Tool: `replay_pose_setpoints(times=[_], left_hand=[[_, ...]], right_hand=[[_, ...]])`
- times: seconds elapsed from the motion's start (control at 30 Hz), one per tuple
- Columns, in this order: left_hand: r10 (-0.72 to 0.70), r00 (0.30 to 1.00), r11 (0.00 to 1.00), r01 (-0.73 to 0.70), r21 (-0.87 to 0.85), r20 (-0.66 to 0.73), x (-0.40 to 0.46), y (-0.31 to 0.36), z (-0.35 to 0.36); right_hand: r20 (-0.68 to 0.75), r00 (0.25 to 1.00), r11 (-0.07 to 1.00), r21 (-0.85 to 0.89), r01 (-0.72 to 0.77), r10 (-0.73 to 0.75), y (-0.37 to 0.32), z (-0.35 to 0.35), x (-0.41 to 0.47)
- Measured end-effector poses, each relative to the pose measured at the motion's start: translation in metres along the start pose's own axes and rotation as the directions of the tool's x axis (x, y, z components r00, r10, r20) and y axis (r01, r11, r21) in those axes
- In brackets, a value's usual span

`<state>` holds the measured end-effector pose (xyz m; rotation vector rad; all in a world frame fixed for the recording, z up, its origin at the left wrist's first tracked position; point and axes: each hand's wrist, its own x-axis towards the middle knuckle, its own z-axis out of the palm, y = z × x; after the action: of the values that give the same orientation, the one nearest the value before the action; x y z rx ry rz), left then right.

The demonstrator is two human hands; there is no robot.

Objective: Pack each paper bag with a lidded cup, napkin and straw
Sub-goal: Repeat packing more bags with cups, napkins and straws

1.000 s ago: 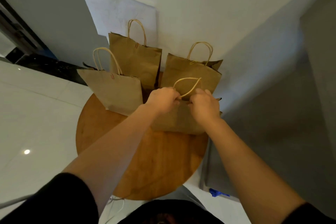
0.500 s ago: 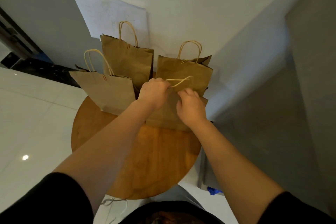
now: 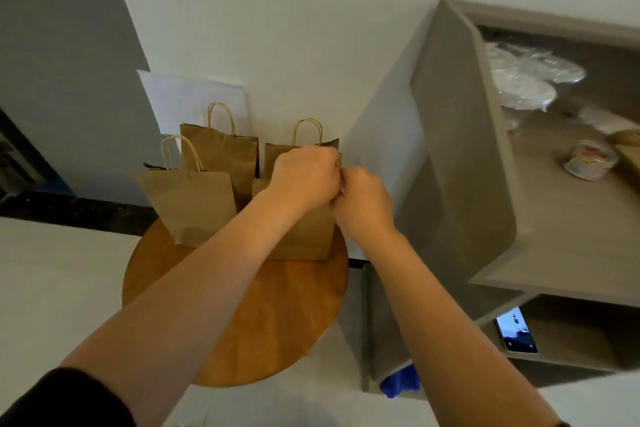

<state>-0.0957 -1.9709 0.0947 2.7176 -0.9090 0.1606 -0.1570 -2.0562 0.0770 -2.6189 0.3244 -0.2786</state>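
Observation:
Several brown paper bags with twisted handles stand on a round wooden table (image 3: 263, 315). My left hand (image 3: 304, 173) and my right hand (image 3: 363, 201) meet at the top edge of the near right bag (image 3: 304, 239), fingers curled around its rim; its handle is hidden under them. Behind it stands another bag (image 3: 277, 152) with its handle up. At the left are a front bag (image 3: 194, 204) and a rear bag (image 3: 221, 152). What is inside the bags is hidden. Plastic-wrapped lids or cups (image 3: 523, 87) lie on the shelf at the right.
A grey shelf unit (image 3: 467, 156) stands close on the right, holding a small printed tub (image 3: 588, 159) and, on a lower shelf, a phone (image 3: 516, 333). A white sheet (image 3: 194, 97) leans on the wall behind the bags. Blue cloth (image 3: 401, 381) lies by the shelf base.
The view has swung right, bringing the shelf unit into sight. My hands have closed together over the near right bag's top, and its handle loop no longer shows.

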Motion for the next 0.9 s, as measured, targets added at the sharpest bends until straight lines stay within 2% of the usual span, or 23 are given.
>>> replay_pose_setpoints(times=[0.2, 0.3, 0.4, 0.63, 0.73, 0.9], left_hand=[[0.062, 0.991, 0.995, -0.071, -0.066, -0.121, -0.040, 0.076, -0.051], [0.102, 0.982, 0.981, -0.126, -0.150, -0.157, -0.067, 0.127, -0.058], [0.150, 0.975, 0.951, -0.187, -0.245, -0.165, -0.091, 0.186, -0.049], [0.300, 0.954, 0.898, -0.284, -0.335, -0.003, -0.123, 0.323, -0.001], [0.341, 0.935, 0.873, -0.276, -0.403, 0.098, -0.115, 0.358, 0.013], [0.337, 0.931, 0.875, -0.255, -0.411, 0.139, -0.075, 0.395, 0.035]], right_hand=[[-0.118, 0.993, 0.986, 0.162, 0.033, -0.013, 0.012, -0.074, -0.066], [-0.206, 0.979, 0.969, 0.244, 0.049, 0.002, 0.041, -0.111, -0.110], [-0.250, 0.966, 0.966, 0.257, 0.003, 0.064, 0.082, -0.146, -0.159], [-0.310, 0.897, 0.940, 0.228, -0.252, 0.316, 0.189, -0.205, -0.258], [-0.360, 0.851, 0.922, 0.218, -0.321, 0.381, 0.225, -0.227, -0.277], [-0.389, 0.801, 0.890, 0.248, -0.384, 0.454, 0.284, -0.252, -0.275]])
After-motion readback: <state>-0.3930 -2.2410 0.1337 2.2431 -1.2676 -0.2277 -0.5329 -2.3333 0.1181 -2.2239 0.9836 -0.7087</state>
